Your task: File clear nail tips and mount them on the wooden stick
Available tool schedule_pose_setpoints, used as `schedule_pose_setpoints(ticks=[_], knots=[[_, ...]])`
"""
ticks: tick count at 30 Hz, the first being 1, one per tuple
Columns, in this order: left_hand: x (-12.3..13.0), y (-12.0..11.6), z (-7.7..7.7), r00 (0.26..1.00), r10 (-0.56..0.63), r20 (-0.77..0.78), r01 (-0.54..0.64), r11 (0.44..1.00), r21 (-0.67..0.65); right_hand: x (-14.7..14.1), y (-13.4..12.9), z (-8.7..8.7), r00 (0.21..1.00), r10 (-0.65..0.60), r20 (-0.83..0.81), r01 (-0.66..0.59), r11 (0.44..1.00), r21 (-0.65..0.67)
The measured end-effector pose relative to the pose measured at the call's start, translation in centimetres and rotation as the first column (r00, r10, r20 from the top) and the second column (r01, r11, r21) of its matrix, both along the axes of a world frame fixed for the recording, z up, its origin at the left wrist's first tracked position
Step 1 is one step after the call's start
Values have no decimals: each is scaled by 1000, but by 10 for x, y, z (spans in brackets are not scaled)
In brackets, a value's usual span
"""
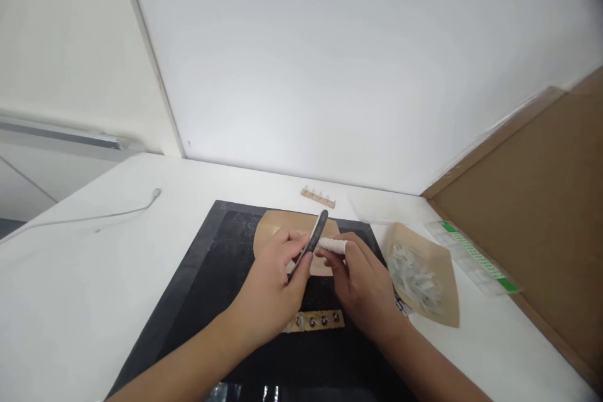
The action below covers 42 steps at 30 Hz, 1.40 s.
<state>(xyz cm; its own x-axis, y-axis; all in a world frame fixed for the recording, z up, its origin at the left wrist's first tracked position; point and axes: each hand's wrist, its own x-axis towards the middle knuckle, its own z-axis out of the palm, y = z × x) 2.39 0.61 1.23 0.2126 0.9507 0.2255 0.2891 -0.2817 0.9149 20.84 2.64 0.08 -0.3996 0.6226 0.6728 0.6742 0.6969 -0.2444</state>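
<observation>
White table [108,276], black mat [202,282], pale wall [301,69]; dark bar [319,231] in left hand [271,282]

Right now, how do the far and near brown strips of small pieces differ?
The far strip lies on the white table; the near strip lies on the black mat. The far strip shows end to end; the near strip is partly hidden by the left hand. Both are brown and bear a row of small pieces.
</observation>
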Motion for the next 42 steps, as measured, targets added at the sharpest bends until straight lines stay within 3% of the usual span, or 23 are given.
schedule_pose_setpoints(ticks=[8, 14, 17, 24, 30, 36, 42], knots=[[0, -1, -2, 1000, -4, 2, 3, 994, 111, 4, 6, 6, 999, -45, -26, 44, 999, -22], [2, -1, -9, 998, 65, -7, -63, 987, 148, 4, 8, 1, 981, -193, -1, 190, 963, 190], [4, -1, -13, 994, 103, -23, -97, 979, 181, 0, 9, -5, 974, -228, 10, 223, 957, 185], [4, -1, -18, 988, 147, -56, -127, 955, 267, -4, 15, -13, 990, -140, -36, 139, 990, -18], [4, -1, -15, 993, 113, -26, -105, 974, 202, -3, 16, -8, 978, -141, -156, 115, 980, -165], [2, 0, -8, 998, 55, 39, -55, 998, -14, -2, 19, -8, 990, -103, -100, 101, 995, -25], [0, 3, -11, 996, 74, -40, -72, 995, 67, 7, 21, -5, 995, 19, 93, -19, 1000, 1]])
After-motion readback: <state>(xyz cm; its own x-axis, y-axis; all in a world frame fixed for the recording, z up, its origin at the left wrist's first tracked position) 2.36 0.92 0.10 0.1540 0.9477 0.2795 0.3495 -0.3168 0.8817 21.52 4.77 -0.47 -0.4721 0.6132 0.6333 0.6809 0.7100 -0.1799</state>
